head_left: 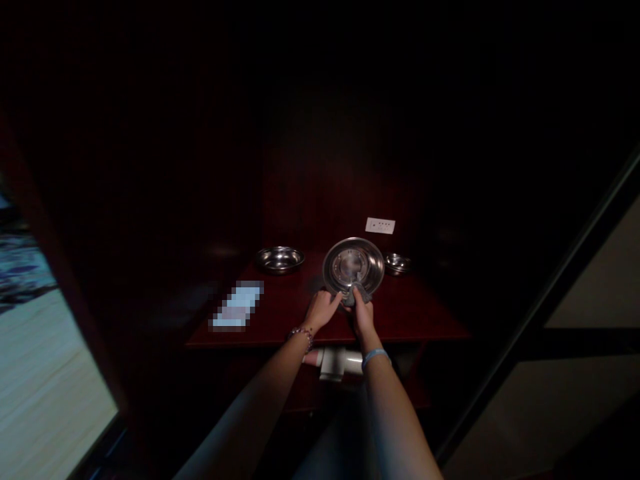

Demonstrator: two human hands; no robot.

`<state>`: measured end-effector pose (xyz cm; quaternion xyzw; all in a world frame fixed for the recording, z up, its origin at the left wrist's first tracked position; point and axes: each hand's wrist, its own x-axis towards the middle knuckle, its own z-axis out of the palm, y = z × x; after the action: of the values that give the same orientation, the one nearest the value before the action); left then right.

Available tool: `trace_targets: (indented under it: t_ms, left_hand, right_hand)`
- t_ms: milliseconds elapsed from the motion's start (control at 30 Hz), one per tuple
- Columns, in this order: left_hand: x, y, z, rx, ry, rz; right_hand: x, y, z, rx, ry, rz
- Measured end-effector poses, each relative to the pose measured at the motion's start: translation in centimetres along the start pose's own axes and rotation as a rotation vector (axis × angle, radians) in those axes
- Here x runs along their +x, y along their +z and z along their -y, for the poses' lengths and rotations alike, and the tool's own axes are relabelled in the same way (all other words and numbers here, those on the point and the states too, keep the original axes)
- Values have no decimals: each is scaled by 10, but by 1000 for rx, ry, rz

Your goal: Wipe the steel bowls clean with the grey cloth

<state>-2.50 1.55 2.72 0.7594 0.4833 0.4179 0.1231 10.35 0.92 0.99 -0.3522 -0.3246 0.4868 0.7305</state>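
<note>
A round steel basin (367, 259) is held up tilted over the dark red shelf, its inside facing me. My left hand (323, 310) grips its near left rim, thumb on the edge. My right hand (363, 312) is closed on a grey cloth (361, 292), which lies against the inside of the basin near its lower rim. Another steel basin (281, 260) sits upright on the shelf to the left. Small steel bowls (398, 264), stacked, stand on the right, partly behind the held basin.
The red shelf (280, 327) has dark walls around it. A blurred pale rectangle (237, 307) lies at its left. A white socket plate (381, 225) is on the back wall. White pipe (333, 363) shows below the shelf edge.
</note>
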Motion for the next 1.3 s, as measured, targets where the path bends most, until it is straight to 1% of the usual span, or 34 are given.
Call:
trace_targets:
  t_ms: [200, 467, 633, 900, 1033, 1167, 1300]
  left_hand:
    - [0, 1, 0, -36, -59, -64]
    - [5, 7, 8, -109, -72, -106]
    - [5, 6, 8, -88, -68, -111]
    - [1, 2, 3, 40, -120, -68]
    - [-1, -2, -2, 33, -95, -40]
    - [-2, -5, -5, -1, -17, 6]
    - [-2, -5, -6, 16, -8, -1]
  right_hand:
    - [-2, 1, 1, 6, -5, -2]
    - [-2, 2, 2, -8, -5, 4]
    - [-1, 1, 1, -14, -12, 4]
    - [0, -1, -1, -44, -11, -14]
    - [0, -1, 0, -43, -11, -26]
    - [-2, -1, 2, -56, -7, -22]
    - [-3, 0, 3, -47, -13, -12]
